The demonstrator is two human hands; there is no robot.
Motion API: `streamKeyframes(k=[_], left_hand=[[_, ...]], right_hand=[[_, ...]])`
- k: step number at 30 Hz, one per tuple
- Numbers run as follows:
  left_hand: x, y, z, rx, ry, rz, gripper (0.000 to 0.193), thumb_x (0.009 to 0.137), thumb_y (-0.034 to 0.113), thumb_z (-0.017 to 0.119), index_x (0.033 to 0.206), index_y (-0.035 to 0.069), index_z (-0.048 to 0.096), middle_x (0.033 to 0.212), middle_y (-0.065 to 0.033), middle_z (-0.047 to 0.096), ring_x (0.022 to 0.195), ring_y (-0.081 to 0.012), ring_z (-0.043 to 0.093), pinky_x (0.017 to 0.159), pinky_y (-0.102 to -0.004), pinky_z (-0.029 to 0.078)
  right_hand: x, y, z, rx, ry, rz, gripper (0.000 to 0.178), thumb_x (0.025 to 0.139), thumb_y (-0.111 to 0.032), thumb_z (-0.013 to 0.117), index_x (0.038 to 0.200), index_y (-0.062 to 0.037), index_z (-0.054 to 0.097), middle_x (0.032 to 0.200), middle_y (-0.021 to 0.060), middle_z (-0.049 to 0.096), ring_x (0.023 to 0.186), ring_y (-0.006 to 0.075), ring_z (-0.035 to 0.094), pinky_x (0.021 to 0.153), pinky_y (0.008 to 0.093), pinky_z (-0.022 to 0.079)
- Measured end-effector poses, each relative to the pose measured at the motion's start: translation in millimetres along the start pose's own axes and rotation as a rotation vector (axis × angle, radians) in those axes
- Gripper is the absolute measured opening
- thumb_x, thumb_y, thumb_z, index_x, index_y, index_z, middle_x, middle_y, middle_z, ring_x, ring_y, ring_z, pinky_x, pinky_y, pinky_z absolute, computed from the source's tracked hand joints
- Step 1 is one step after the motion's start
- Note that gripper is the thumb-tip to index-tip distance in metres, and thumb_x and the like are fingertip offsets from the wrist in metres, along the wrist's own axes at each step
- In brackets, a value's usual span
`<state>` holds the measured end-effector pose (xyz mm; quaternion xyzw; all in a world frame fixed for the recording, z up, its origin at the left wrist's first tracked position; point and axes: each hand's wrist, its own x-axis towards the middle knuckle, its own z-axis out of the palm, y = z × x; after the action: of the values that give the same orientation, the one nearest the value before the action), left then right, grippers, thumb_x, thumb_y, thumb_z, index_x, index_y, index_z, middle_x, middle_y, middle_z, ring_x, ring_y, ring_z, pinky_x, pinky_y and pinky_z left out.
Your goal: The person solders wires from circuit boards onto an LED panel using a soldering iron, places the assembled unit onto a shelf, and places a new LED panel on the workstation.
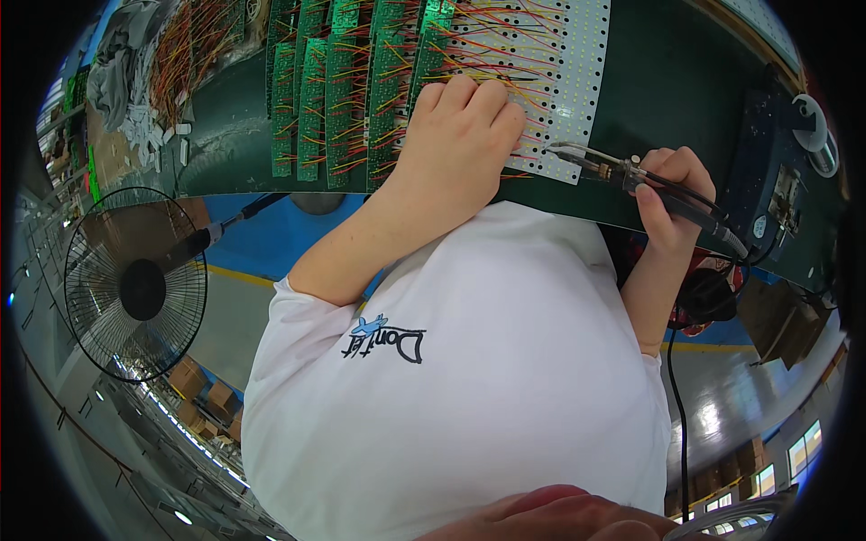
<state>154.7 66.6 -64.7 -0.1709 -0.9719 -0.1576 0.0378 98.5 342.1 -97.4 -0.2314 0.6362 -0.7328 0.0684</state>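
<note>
My right hand [677,194] is wrapped round a soldering iron [622,171] with a thin solder-feed tube along it. Its tip points left, over the lower right part of a white LED panel [577,81] dotted with small pads. On the panel's left half lies my left hand [465,135], knuckles up and fingers curled down. Its fingertips, and whatever they grip, are hidden. Beside it, green circuit boards [338,99] stand in rows, joined to the panel by red and yellow wires [492,54].
A blue soldering station [767,180] sits on the dark green bench [663,72] at the right, with a solder reel [812,126] beside it. Bundled wires [194,54] and grey cloth [122,63] lie at the far left. A black fan [140,284] stands left of the bench.
</note>
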Motion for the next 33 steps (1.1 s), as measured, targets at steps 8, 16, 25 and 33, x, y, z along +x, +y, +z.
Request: streamKeyframes(k=[8, 16, 25, 33], left_hand=[[-0.1, 0.3, 0.9, 0.007, 0.006, -0.008, 0.014, 0.082, 0.010, 0.071, 0.092, 0.010, 0.061, 0.097, -0.0054, 0.057, 0.095, -0.0278, 0.054, 0.084, -0.0415, 0.042], [0.9, 1.9, -1.4, 0.053, -0.037, -0.006, 0.014, 0.083, 0.011, 0.070, 0.093, 0.009, 0.061, 0.096, -0.0056, 0.057, 0.096, -0.0269, 0.055, 0.084, -0.0413, 0.043], [1.7, 3.8, -3.3, 0.045, -0.023, -0.008, 0.013, 0.084, 0.012, 0.070, 0.092, 0.009, 0.060, 0.096, -0.0057, 0.057, 0.095, -0.0267, 0.055, 0.084, -0.0411, 0.043], [-2.6, -1.4, -9.7, -0.062, 0.065, 0.042, 0.018, 0.082, 0.014, 0.075, 0.095, 0.012, 0.063, 0.097, -0.0039, 0.060, 0.097, -0.0271, 0.057, 0.086, -0.0406, 0.044]], right_hand=[[1.2, 0.3, 1.7, -0.035, -0.022, -0.006, 0.020, 0.076, 0.004, 0.068, 0.075, -0.0040, 0.049, 0.065, 0.0027, 0.053, 0.057, 0.0084, 0.043, 0.052, 0.0251, 0.032], [2.1, -0.2, 2.4, -0.050, -0.021, -0.005, 0.021, 0.076, 0.006, 0.067, 0.075, -0.0045, 0.049, 0.063, 0.0021, 0.052, 0.055, 0.0079, 0.042, 0.051, 0.0250, 0.032], [-1.2, -1.3, 1.7, 0.151, 0.136, 0.026, 0.022, 0.081, -0.001, 0.071, 0.080, -0.0044, 0.049, 0.072, 0.0061, 0.056, 0.063, 0.0107, 0.048, 0.056, 0.0243, 0.039], [-2.6, -1.9, 0.3, 0.149, 0.148, 0.000, 0.022, 0.084, -0.005, 0.072, 0.081, -0.0037, 0.050, 0.074, 0.0074, 0.057, 0.065, 0.0113, 0.050, 0.058, 0.0250, 0.043]])
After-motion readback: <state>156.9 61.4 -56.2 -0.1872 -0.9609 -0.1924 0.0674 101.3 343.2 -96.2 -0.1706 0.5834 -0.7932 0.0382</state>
